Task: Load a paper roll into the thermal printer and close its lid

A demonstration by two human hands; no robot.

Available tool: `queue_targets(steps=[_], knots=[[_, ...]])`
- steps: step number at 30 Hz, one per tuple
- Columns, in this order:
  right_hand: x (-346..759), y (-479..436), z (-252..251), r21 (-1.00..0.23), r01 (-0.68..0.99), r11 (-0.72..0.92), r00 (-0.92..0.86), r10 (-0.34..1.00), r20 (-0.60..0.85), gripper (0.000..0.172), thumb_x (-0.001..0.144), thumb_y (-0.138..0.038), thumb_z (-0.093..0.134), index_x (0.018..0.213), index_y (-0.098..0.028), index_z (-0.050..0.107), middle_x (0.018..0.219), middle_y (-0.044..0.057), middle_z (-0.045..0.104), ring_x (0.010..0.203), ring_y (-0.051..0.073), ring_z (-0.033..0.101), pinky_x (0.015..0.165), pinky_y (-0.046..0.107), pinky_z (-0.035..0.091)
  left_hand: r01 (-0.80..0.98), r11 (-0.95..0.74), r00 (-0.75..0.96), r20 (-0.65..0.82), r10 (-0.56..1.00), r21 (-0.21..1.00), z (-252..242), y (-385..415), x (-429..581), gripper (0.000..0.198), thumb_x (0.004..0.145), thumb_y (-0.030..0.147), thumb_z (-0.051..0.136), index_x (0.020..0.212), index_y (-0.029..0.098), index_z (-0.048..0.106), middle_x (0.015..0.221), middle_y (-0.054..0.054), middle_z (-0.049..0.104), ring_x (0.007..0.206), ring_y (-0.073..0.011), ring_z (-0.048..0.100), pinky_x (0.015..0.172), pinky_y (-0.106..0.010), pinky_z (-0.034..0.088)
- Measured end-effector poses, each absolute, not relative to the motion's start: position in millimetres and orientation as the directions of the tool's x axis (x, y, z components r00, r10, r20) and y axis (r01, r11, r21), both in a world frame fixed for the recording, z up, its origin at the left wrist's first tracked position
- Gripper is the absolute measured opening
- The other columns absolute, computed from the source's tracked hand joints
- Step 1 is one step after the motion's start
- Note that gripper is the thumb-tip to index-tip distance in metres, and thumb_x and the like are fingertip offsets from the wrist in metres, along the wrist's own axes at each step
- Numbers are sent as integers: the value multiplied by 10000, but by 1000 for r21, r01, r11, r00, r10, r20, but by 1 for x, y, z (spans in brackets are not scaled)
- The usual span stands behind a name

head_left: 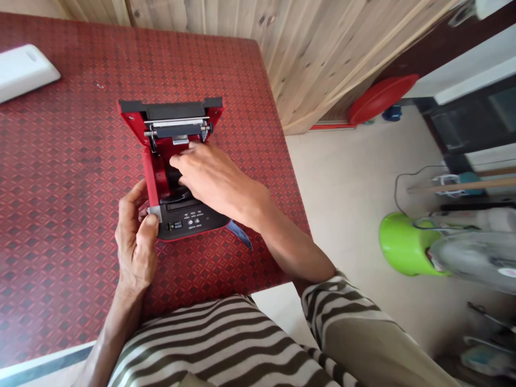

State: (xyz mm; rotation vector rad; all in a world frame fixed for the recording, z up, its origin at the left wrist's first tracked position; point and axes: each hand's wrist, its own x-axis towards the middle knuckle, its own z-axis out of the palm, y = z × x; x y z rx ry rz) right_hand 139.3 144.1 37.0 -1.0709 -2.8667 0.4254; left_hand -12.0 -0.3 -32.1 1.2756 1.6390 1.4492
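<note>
A red and black label printer rests on the table with its lid tipped back, showing a roller and a metal bar. My left hand grips its left side, thumb on the grey front corner and fingers around the outer wall. Over the open paper bay is my right hand, reaching in from the right with fingers bent. Its fingertips are partly hidden inside, so whatever they pinch, if anything, does not show. A dark blue strap sticks out at the printer's lower right.
The table has a red patterned top, and its right edge drops to a pale floor. A white box-shaped object lies at the far left. Wooden panelling borders the back. On the floor stands a green bucket.
</note>
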Motion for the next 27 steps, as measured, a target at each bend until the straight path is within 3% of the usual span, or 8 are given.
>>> queue_targets(steps=[4, 7, 10, 16, 18, 20, 23, 27], knots=[[165, 132, 51, -498, 444, 745, -850, 527, 31, 426, 1048, 17, 513, 1268, -244, 768, 1232, 22, 839, 1181, 195, 777, 1081, 338, 609, 221, -48, -361, 128, 924, 974, -36, 0, -13, 558, 1055, 487, 646, 1552, 236, 668, 1451, -109, 731, 1319, -305, 685, 1130, -451, 537], [186, 117, 52, -591, 309, 746, -863, 481, 156, 415, 1041, 28, 541, 1316, -196, 756, 1246, 45, 839, 1148, 198, 776, 1098, 377, 632, 30, -84, -400, 89, 912, 996, -37, 5, -14, 522, 996, 480, 711, 1467, 256, 743, 1422, -83, 761, 1311, -289, 697, 1115, -420, 532], [197, 101, 46, -554, 305, 775, -827, 504, 249, 335, 1063, 42, 528, 1278, -81, 753, 1218, 115, 826, 1146, 223, 745, 1112, 417, 628, -101, -160, -492, 90, 866, 982, -25, 20, -20, 520, 922, 571, 755, 1329, 253, 813, 1327, -69, 795, 1215, -252, 734, 1000, -360, 546], [197, 81, 22, -441, 381, 812, -702, 565, 434, 279, 1133, -59, 507, 1178, -139, 770, 1151, 101, 825, 1093, 221, 708, 1012, 398, 636, 21, -326, -493, 294, 819, 945, 21, 98, -39, 674, 812, 686, 853, 1206, 144, 778, 1139, -89, 743, 962, -179, 694, 783, -291, 477], [196, 78, 15, -400, 393, 828, -665, 556, 498, 259, 1139, -77, 517, 1175, -134, 767, 1140, 100, 824, 1097, 221, 709, 993, 389, 633, 35, -334, -488, 308, 817, 942, 25, 129, -43, 613, 864, 648, 785, 1168, 119, 730, 1090, -80, 691, 888, -152, 640, 736, -278, 471], [196, 75, 11, -365, 404, 839, -637, 544, 546, 240, 1140, -86, 531, 1170, -135, 764, 1135, 94, 826, 1101, 216, 709, 975, 379, 633, 45, -258, -460, 249, 852, 965, 22, 151, -43, 433, 947, 482, 729, 1138, 96, 680, 1089, -79, 661, 948, -159, 645, 824, -293, 518], [196, 73, 8, -315, 423, 850, -608, 523, 597, 217, 1127, -75, 556, 1119, -132, 765, 1081, 78, 826, 1065, 209, 708, 964, 364, 636, 23, -181, -446, 172, 878, 983, 15, 156, -37, 249, 962, 278, 692, 1102, 76, 656, 1086, -81, 648, 1111, -221, 680, 1039, -411, 552], [195, 72, 6, -244, 434, 867, -592, 479, 649, 190, 1107, -72, 591, 1051, -112, 768, 1017, 86, 820, 1029, 219, 719, 977, 361, 640, -21, -195, -471, 162, 867, 981, 12, 116, -22, 297, 869, 229, 659, 1124, 111, 755, 1252, -105, 726, 1278, -270, 673, 1260, -528, 445]])
